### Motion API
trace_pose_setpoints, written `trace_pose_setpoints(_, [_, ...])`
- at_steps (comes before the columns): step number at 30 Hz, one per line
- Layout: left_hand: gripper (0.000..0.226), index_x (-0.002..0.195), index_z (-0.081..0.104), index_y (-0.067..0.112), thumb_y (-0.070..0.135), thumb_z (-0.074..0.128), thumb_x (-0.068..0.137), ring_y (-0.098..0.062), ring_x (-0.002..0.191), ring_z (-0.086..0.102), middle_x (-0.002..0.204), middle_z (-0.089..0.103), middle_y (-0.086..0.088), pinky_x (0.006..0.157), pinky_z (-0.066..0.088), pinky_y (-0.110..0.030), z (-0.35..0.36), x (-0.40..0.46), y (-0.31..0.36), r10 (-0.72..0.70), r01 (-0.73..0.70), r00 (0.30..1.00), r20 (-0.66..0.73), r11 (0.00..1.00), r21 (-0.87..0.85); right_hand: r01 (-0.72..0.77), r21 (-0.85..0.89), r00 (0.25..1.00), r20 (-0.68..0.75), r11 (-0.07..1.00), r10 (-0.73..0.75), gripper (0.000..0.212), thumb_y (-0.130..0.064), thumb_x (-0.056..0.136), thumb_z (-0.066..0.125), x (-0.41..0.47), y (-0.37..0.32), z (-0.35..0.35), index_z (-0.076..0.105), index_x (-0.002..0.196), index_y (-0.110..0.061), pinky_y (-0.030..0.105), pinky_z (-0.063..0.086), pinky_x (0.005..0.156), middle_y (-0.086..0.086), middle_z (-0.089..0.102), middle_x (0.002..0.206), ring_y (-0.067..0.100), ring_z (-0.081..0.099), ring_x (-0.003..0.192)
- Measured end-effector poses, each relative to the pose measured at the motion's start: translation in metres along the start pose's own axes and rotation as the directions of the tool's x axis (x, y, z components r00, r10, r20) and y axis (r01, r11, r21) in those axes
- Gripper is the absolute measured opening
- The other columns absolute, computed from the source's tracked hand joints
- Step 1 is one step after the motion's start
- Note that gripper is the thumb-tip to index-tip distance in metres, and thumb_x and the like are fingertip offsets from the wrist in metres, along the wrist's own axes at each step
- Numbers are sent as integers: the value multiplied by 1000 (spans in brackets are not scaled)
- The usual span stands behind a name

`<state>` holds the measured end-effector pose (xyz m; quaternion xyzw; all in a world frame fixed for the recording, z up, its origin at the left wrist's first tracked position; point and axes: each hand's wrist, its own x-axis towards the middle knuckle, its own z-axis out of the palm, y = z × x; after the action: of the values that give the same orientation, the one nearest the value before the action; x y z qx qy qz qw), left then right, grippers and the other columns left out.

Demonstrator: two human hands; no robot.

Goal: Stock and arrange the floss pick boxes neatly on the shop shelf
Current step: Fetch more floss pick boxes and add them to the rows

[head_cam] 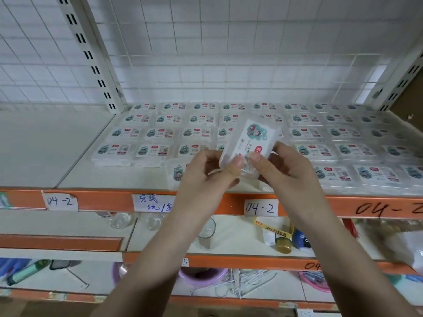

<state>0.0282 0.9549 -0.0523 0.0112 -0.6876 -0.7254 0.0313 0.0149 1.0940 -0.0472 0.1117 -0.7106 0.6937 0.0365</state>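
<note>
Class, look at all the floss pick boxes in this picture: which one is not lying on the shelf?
The floss pick box held up between both hands, left hand and right hand. It is lifted and tilted, while the other boxes lie flat in rows.

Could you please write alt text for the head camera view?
Both hands, left hand and right hand, pinch one floss pick box above a shelf covered in rows of flat boxes, with bare space front left.
</note>
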Motion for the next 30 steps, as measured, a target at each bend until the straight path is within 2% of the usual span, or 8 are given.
trace_pose_setpoints(3, [41, 95, 59, 29, 54, 60, 63, 5, 84, 62, 92, 66, 14, 70, 46, -9, -13, 0, 8, 139, -135, 990, 12, 929, 344, 66, -136, 997, 45, 988, -60, 27, -42, 79, 51, 1, -3, -11, 61, 104, -41, 29, 54, 80, -4, 71, 95, 19, 65, 91])
trace_pose_setpoints(7, [42, 103, 59, 36, 54, 56, 65, 7, 81, 60, 91, 66, 17, 66, 43, -4, -32, 6, 35, 146, -179, 983, 111, 889, 420, 128, -331, 980, 184, 935, -69, 23, -44, 77, 43, 7, -13, -25, 56, 97, -47, 6, 43, 65, -37, 63, 81, -12, 59, 82])
trace_pose_setpoints(11, [24, 99, 66, 30, 31, 69, 75, 2, 79, 66, 85, 71, 14, 65, 51, -10, -32, 7, 36, 49, -121, 982, 182, 903, 412, 150, -431, 971, 233, 890, -51, 42, -49, 75, 43, 8, -11, -19, 61, 110, -35, 8, 45, 67, -31, 61, 90, -13, 57, 85])
trace_pose_setpoints(16, [15, 96, 70, 25, 24, 67, 81, -6, 74, 69, 84, 73, 12, 74, 56, -25, -34, 7, 21, 13, -14, 1000, 5, 963, 268, 324, -798, 943, 313, 507, -110, 87, -64, 64, 58, 3, -15, -16, 33, 141, -32, -9, 12, 89, -23, 32, 120, -6, 30, 113])
trace_pose_setpoints(19, [26, 106, 68, 20, 28, 66, 81, -8, 76, 69, 91, 73, 5, 77, 56, -23, -37, 12, 25, 25, -25, 1000, 4, 956, 292, 397, -846, 916, 345, 355, -204, 83, -45, 72, 70, 5, -15, -12, 33, 143, -24, 15, 35, 95, -4, 48, 130, 14, 44, 117])
trace_pose_setpoints(22, [24, 110, 61, 29, 36, 58, 86, 1, 81, 64, 95, 66, 14, 68, 44, -1, -54, 21, 29, 119, -91, 993, -18, 838, 539, 313, -807, 948, 294, 501, -119, 80, -45, 76, 68, 15, -13, -12, 26, 144, -33, 2, 21, 88, -11, 37, 140, 0, 31, 120])
trace_pose_setpoints(27, [41, 119, 58, 22, 47, 52, 87, -6, 87, 55, 106, 63, 7, 69, 37, -19, -94, 31, 10, 115, 63, 981, -155, 566, 822, 306, -796, 935, 354, 522, -9, 80, -45, 78, 65, 29, 9, -25, 24, 145, -31, -12, 9, 81, -14, 32, 142, -7, 23, 120])
trace_pose_setpoints(30, [42, 121, 55, 23, 45, 57, 85, 0, 70, 52, 89, 59, 14, 49, 40, -10, -94, 31, -2, -41, 85, 996, -77, 643, 761, 320, -804, 918, 395, 501, 47, 72, -39, 82, 64, 29, 17, -29, 25, 143, -36, -11, 7, 82, -18, 29, 142, -10, 21, 120])
